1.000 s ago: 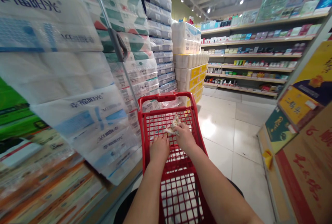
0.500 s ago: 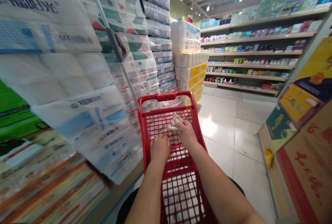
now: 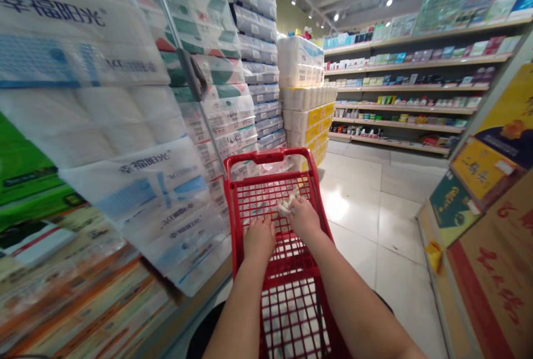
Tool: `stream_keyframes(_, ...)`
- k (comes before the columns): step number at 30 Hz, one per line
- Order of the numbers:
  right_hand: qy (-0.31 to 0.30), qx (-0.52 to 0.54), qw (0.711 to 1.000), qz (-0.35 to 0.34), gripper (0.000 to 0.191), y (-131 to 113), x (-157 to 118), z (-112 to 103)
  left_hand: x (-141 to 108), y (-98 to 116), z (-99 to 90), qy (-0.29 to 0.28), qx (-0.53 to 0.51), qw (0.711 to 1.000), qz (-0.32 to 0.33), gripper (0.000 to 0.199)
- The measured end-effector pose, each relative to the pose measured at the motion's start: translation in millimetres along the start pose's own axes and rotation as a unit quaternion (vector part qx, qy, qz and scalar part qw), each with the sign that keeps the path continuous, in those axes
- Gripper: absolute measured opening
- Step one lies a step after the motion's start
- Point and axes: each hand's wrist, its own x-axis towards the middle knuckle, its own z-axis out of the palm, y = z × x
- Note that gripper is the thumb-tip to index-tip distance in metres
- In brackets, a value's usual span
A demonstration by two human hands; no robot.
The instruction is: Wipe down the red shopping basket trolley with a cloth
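Note:
A red shopping cart with a plastic grid stands right in front of me. My left hand is on the cart's near left part, its fingers bent over the red bar and grid; the fingertips are partly hidden. On the right side of the grid, my right hand is closed around a crumpled white bundle. That bundle pokes out past the fingers to the left and above; its exact kind is too blurred to tell.
Tall stacks of wrapped toilet paper packs line the left side, close to the cart. A thin metal pole rises there. Shelves of cosmetics stand at the back. Boxes are piled on the right beside the tiled floor.
The white bundle and my right hand have shifted slightly right and down in the picture. The whole view has moved a little; my left hand stays on the cart.

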Motion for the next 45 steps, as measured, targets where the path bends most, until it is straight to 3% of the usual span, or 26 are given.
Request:
stream_keyframes(3,-0.039,0.017,0.997,-0.068,0.011,-6.8,-4.2,6.7,0.4,-0.8,0.3,-0.007,0.004,1.000,0.002,0.034)
stream_keyframes(5,-0.033,0.024,0.995,-0.091,0.017,-7.6,-3.6,6.0,0.6,-1.1,0.8,-0.006,0.009,1.000,0.003,0.034)
stream_keyframes(9,0.010,-0.014,1.000,-0.001,0.022,2.2,3.1,-7.0,0.2,-0.9,1.8,0.002,0.003,1.000,0.001,0.036)
stream_keyframes(11,-0.002,-0.033,0.999,0.033,0.016,2.8,3.0,-9.9,0.1,-0.9,1.9,0.004,0.000,1.000,0.001,0.038)
stream_keyframes(14,-0.033,-0.004,0.999,-0.024,0.011,-4.4,-1.5,-5.5,0.3,-1.1,1.2,-0.004,0.004,1.000,0.001,0.037)
stream_keyframes(17,-0.030,0.048,0.993,-0.104,0.018,-4.5,-1.3,-2.6,0.5,-0.8,0.2,-0.007,0.010,1.000,0.003,0.035)
stream_keyframes(19,0.001,0.056,0.995,-0.079,0.025,3.2,2.8,-4.9,0.3,-0.3,-0.1,-0.001,0.009,1.000,0.002,0.035)
stream_keyframes(21,0.028,0.034,0.999,-0.008,0.025,10.8,6.4,-7.3,0.1,0.2,-0.1,0.005,0.005,1.000,0.001,0.036)
stream_keyframes(23,0.020,0.013,0.999,0.025,0.018,11.8,6.2,-6.3,-0.1,0.3,-0.2,0.006,0.003,1.000,0.002,0.036)
stream_keyframes(27,-0.034,0.057,0.993,-0.096,0.011,-1.1,-0.1,1.9,0.4,-0.7,-1.1,-0.010,0.011,1.000,0.004,0.035)
stream_keyframes(29,-0.024,0.082,0.988,-0.126,0.016,-2.3,0.6,1.7,0.6,-1.1,-1.1,-0.012,0.013,1.000,0.005,0.035)
stream_keyframes(32,0.026,0.063,0.997,-0.035,0.023,6.9,6.0,-4.0,0.6,-1.1,-0.2,-0.003,0.007,1.000,0.002,0.037)
stream_keyframes(34,0.027,0.034,0.999,0.023,0.021,11.4,7.5,-6.0,0.6,-0.6,0.0,0.000,0.004,1.000,-0.001,0.038)
stream_keyframes(36,-0.006,0.026,1.000,0.014,0.015,9.2,5.3,-4.1,0.6,-0.2,-0.7,-0.003,0.005,1.000,0.001,0.035)
stream_keyframes(38,-0.037,0.046,0.997,-0.045,0.009,3.0,1.7,-0.6,0.5,0.0,-1.7,-0.011,0.009,1.000,0.003,0.032)
stream_keyframes(41,-0.019,0.071,0.993,-0.096,0.016,-0.3,1.1,-0.2,0.2,0.1,-2.0,-0.013,0.013,1.000,0.004,0.031)
stream_keyframes(45,0.024,0.006,1.000,0.009,0.027,7.4,6.7,-5.9,-0.4,0.0,-1.0,0.004,0.003,1.000,0.001,0.036)
